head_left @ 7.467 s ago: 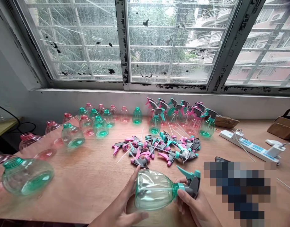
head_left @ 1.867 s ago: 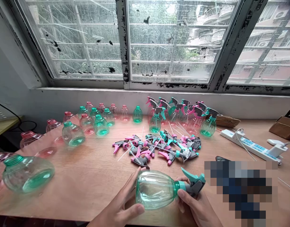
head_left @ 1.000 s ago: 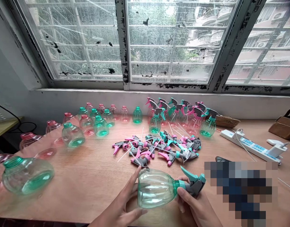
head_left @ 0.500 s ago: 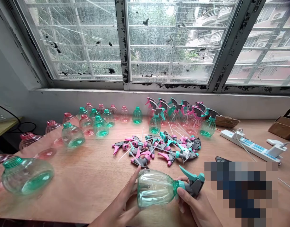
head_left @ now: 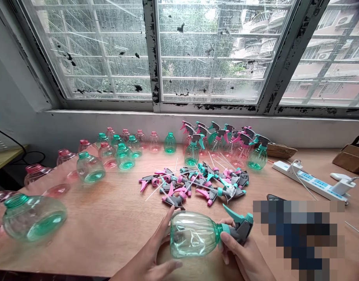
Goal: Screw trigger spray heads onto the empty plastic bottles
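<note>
A clear green spray bottle (head_left: 192, 234) lies sideways in front of me, its base toward the left. A trigger sprayer head (head_left: 240, 228) in grey and teal sits on its neck. My right hand (head_left: 240, 249) is closed around the teal collar, thumb in front and fingers behind. At the base, my left hand (head_left: 156, 249) has its fingers spread; the index finger is by the bottle's upper edge and the thumb sticks out below, apart from the bottle. Just beyond lies a pile of loose pink, teal and grey sprayer heads (head_left: 179, 189) with thin tubes.
Several headless green bottles (head_left: 91, 168) and pink bottles (head_left: 36, 173) stand on the left. At the back, several bottles with sprayer heads (head_left: 192, 152) stand together. A power strip (head_left: 311, 181), a phone edge (head_left: 274, 197), a brown bag (head_left: 351, 154) and a blurred-out patch are at right.
My left thumb has come away from the bottle's base and dropped lower. The bottle's reflections have shifted slightly; my right hand stays at the collar.
</note>
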`<action>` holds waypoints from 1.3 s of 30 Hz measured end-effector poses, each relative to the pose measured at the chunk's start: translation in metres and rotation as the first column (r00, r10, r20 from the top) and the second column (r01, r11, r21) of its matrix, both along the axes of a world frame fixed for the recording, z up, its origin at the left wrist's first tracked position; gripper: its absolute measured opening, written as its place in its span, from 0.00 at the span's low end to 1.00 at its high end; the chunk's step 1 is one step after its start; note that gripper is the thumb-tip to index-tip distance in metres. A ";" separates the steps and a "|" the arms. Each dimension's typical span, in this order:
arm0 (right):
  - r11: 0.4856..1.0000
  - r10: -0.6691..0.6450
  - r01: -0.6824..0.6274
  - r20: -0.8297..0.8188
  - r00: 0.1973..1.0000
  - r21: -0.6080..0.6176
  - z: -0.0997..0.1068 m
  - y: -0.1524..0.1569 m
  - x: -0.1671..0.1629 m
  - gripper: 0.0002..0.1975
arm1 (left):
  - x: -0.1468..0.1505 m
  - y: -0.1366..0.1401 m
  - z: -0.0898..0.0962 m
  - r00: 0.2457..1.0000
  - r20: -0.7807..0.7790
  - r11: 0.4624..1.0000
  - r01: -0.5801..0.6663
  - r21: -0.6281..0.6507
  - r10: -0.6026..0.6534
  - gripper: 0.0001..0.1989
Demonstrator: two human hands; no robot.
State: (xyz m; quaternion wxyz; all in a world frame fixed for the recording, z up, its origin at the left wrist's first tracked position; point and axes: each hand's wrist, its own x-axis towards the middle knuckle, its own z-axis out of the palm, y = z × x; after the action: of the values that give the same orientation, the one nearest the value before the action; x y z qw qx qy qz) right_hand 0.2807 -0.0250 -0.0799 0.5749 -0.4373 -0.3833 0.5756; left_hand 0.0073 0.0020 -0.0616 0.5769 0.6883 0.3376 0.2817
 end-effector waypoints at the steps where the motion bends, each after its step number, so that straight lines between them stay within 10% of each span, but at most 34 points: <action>1: 1.000 0.007 -0.007 0.001 1.000 0.001 0.001 0.000 -0.001 0.23 | 0.000 0.000 0.000 1.000 0.021 1.000 0.009 -0.028 -0.008 0.49; 39: 1.000 0.005 -0.005 -0.005 1.000 0.000 -0.001 0.000 0.001 0.23 | 0.001 0.000 0.000 1.000 0.024 0.999 -0.002 -0.035 0.002 0.46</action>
State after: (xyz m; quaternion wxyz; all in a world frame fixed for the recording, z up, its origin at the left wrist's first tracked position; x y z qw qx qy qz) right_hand 0.2818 -0.0246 -0.0811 0.5746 -0.4347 -0.3830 0.5780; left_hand 0.0079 0.0024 -0.0614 0.5926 0.6744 0.3361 0.2847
